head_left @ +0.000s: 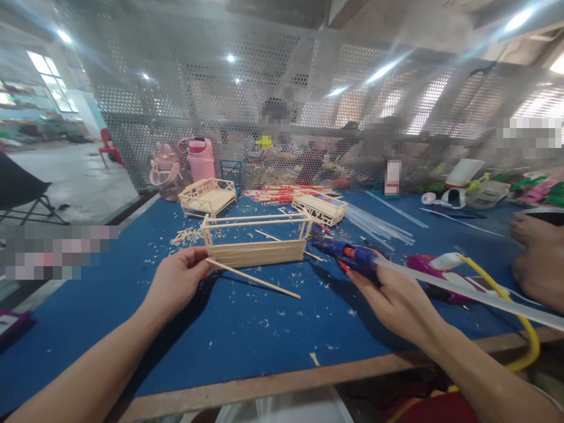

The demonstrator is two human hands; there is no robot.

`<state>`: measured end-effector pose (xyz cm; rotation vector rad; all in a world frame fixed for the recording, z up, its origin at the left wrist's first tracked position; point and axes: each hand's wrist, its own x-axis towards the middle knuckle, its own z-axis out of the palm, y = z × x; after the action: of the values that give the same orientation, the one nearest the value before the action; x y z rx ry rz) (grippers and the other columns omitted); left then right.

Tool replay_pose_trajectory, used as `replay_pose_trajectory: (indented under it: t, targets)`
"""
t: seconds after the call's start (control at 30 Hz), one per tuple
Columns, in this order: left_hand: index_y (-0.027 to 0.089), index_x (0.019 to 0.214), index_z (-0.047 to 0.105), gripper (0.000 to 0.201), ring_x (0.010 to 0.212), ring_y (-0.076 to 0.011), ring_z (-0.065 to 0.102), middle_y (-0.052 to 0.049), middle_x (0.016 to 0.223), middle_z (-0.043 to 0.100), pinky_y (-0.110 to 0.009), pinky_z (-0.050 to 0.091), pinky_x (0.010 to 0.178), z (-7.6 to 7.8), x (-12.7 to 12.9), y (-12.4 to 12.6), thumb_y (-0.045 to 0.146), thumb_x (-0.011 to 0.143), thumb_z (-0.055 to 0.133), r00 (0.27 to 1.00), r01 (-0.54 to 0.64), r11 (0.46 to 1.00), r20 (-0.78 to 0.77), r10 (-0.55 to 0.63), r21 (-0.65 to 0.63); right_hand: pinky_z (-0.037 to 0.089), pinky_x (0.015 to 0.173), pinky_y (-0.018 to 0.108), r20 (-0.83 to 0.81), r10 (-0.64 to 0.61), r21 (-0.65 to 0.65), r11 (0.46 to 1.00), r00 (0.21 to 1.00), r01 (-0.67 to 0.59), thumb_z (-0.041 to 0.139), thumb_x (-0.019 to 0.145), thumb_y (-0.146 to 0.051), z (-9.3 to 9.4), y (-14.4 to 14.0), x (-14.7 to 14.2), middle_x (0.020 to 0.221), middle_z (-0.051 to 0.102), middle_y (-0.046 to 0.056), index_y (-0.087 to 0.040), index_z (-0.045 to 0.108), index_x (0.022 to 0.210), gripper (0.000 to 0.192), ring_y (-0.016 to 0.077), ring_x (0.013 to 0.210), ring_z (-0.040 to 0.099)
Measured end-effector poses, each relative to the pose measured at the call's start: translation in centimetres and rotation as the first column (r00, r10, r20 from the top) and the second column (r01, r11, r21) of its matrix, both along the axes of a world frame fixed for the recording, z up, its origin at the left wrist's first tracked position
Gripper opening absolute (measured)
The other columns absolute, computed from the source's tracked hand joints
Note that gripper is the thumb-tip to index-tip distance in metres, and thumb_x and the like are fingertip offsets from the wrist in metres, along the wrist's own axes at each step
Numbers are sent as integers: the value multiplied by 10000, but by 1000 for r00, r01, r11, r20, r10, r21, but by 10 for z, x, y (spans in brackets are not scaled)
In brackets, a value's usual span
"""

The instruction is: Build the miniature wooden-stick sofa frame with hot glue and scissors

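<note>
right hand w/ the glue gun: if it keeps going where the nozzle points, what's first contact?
Likely the right end post of the wooden stick frame. The glue gun in the right hand aims up-left at it; depth is unclear.

Place: craft workshop.
Bench: blue worktable (pixel 247 329) littered with wood shavings.
Products: small stick-built furniture frames (pixel 207 197).
Surroundings: perforated metal screen (pixel 308 88); other workers seated behind it.

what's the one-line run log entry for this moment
left hand: holds thin stick | right hand: holds glue gun | wooden frame: on blue table
</note>
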<state>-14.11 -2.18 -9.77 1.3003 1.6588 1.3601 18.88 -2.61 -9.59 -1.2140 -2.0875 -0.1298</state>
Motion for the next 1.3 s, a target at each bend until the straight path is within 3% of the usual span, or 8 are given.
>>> replay_pose_trajectory:
  t: [0.2,0.47,0.63,0.83,1.2,1.3]
  targets:
    - [180,731,734,331,561,-161,578,-57,685,728,-261,450,555,5,4,-3,373,463,718,1000,-13,1000,13,13,-2,541,759,372,64,0,96,995,998,-6,369,900,-349,-6,0,6,1100,669,150,-170,549,1156,360,275,966,656]
    - [182,776,717,337,604,-159,587,-41,738,740,-268,450,615,6,4,-4,361,492,684,1000,7,999,-2,-7,-44,564,730,344,119,60,214,973,991,-84,390,915,-313,-5,1,3,1042,692,139,-151,540,1126,305,254,917,677]
    - [178,778,713,341,598,-154,574,-39,731,737,-266,438,612,6,5,-5,363,495,668,1000,5,999,-7,-6,-51,569,671,335,106,26,231,972,994,-51,395,913,-314,-5,2,2,1011,698,142,-151,551,1105,296,255,853,691]
    - [173,786,714,345,586,-144,562,-39,733,735,-256,428,596,7,6,-5,361,502,661,1000,6,999,-5,-7,-54,562,756,344,97,38,265,962,995,-63,433,894,-293,-7,2,1,1056,693,134,-155,549,1130,297,251,943,673]
    - [176,815,718,351,578,-137,555,-36,727,732,-255,418,593,3,3,-2,356,521,656,999,9,999,-37,-11,-43,560,727,329,123,0,269,963,992,-33,405,894,-289,-4,-1,-3,1065,694,118,-181,511,1154,301,237,933,678]
    - [173,800,718,342,590,-150,564,-43,736,734,-267,425,600,3,3,-2,351,514,659,1000,12,999,-28,-13,-41,552,642,316,124,-24,253,968,992,-8,407,894,-302,-6,-1,-4,1041,692,135,-166,482,1176,322,244,852,694]
